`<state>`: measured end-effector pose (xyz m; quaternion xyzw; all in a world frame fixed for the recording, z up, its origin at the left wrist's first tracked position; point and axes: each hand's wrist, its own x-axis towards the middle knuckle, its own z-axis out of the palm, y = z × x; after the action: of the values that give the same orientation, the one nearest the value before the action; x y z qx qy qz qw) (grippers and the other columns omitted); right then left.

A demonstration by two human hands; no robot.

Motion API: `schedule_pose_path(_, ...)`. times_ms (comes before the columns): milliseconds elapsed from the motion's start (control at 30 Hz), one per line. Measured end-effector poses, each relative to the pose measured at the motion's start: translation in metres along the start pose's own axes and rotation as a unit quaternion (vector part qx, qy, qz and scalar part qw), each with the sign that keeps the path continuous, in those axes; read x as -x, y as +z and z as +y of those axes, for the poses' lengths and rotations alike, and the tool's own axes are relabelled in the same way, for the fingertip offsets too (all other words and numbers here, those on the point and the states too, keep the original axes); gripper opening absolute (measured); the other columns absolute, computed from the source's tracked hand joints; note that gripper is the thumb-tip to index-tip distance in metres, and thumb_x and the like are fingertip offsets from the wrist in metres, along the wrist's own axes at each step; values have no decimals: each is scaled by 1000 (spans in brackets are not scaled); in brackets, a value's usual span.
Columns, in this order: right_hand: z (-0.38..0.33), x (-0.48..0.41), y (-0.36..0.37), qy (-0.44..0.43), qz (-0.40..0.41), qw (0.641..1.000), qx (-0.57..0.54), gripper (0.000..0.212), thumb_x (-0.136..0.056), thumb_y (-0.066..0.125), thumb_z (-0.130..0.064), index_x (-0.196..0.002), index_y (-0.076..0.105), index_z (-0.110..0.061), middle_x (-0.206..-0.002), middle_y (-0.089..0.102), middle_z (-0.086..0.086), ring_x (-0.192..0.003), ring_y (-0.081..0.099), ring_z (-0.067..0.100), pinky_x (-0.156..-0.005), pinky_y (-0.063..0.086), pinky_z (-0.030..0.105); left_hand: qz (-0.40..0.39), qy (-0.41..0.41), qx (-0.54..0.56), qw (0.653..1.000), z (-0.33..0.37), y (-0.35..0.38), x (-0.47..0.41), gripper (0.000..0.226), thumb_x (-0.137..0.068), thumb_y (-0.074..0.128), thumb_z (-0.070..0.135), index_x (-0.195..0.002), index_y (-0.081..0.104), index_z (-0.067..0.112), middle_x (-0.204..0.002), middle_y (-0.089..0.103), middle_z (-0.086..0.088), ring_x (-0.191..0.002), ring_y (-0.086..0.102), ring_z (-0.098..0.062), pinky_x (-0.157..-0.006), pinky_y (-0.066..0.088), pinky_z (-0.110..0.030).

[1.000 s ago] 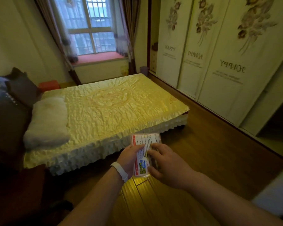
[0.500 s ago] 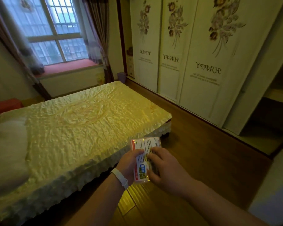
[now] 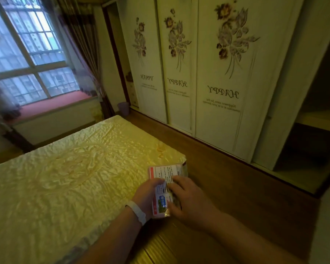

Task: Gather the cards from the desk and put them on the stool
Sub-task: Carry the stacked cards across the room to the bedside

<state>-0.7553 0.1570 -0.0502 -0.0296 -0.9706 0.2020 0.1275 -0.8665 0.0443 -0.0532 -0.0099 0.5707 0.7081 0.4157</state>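
A stack of cards (image 3: 163, 175), white with red edging and printed text, is held in front of me in both hands. My left hand (image 3: 146, 195), with a white band on its wrist, grips the stack's left side with the thumb on top. My right hand (image 3: 189, 199) covers the stack's right side, fingers curled over it. The stack hangs over the near corner of the bed. Neither the desk nor the stool is in view.
A bed with a shiny yellow cover (image 3: 69, 180) fills the left and centre. Wooden floor (image 3: 236, 187) runs along its right side. Sliding wardrobe doors with flower prints (image 3: 223, 82) line the right wall. A window (image 3: 27, 54) and a small purple bin (image 3: 123, 108) are at the back.
The view has swung to the right: the pillow and dark furniture at the left have left the frame, and the wardrobe is nearer. Both hands keep the same hold on the cards.
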Motion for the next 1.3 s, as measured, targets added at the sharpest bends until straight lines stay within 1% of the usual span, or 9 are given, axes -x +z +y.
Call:
schedule_pose_path(100, 28, -28, -2, 15, -14, 1000, 8, 68, -86, 34, -54, -143, 36, -16, -152, 28, 8, -139, 23, 22, -112, 28, 40, 3, -4, -8, 1000, 15, 11, -37, 40, -87, 53, 19, -125, 61, 6, -101, 69, -24, -77, 67, -34, -61, 55, -38)
schedule_pose_path(233, 57, -72, 6, 25, -33, 999, 20, 60, -93, 47, -44, -146, 31, -19, -155, 22, 4, -141, 16, 18, -112, 22, 34, 0, -10, -6, 1000, 32, 9, -92, 36, -90, 51, 17, -121, 62, 4, -90, 69, -20, -68, 67, -31, -57, 54, -36)
schedule_pose_path(433, 109, -166, 27, 59, -51, 996, 46, 60, -93, 46, -47, -145, 30, -22, -156, 21, 4, -142, 14, 19, -113, 20, 36, -48, -23, -12, 998, 75, 3, -198, 31, -92, 46, 13, -117, 62, 6, -81, 73, -17, -62, 70, -27, -50, 54, -32)
schedule_pose_path(600, 144, -259, 29, 99, -62, 992, 56, 59, -94, 45, -46, -146, 28, -24, -155, 19, 0, -140, 14, 16, -112, 22, 34, -59, -19, -28, 998, 131, -1, -289, 36, -89, 48, 12, -121, 61, 5, -103, 69, -26, -78, 67, -33, -67, 55, -39)
schedule_pose_path(767, 175, -339, 24, 123, -54, 989, 69, 61, -92, 47, -48, -146, 27, -26, -155, 19, 0, -140, 14, 17, -111, 24, 36, -96, -12, -52, 994, 184, 1, -365, 34, -90, 48, 13, -120, 62, 5, -90, 73, -19, -69, 69, -29, -58, 56, -35)
schedule_pose_path(867, 195, -367, 25, 141, -59, 986, 68, 61, -92, 48, -48, -145, 27, -27, -155, 18, 0, -140, 15, 18, -112, 26, 39, -112, -23, -57, 992, 202, 7, -397, 33, -91, 48, 13, -120, 61, 6, -95, 72, -21, -70, 69, -29, -58, 55, -35)
schedule_pose_path(1033, 243, -403, 20, 150, -67, 985, 57, 61, -90, 51, -49, -144, 29, -29, -155, 18, -2, -140, 14, 17, -112, 24, 38, -138, -29, -75, 987, 221, 26, -450, 34, -90, 48, 12, -120, 61, 2, -84, 73, -18, -68, 68, -29, -60, 55, -35)
schedule_pose_path(1167, 290, -430, 15, 158, -60, 984, 51, 61, -90, 51, -49, -144, 30, -28, -154, 19, -2, -140, 14, 18, -112, 26, 40, -133, -29, -87, 987, 233, 53, -497, 31, -91, 48, 10, -117, 62, 4, -85, 73, -18, -70, 67, -29, -61, 54, -35)
schedule_pose_path(1300, 347, -459, 8, 153, -70, 985, 42, 61, -90, 53, -47, -144, 31, -28, -154, 19, -2, -141, 12, 17, -112, 23, 40, -113, -23, -105, 988, 240, 84, -550, 31, -90, 49, 10, -118, 62, 5, -93, 73, -20, -71, 70, -29, -62, 56, -36)
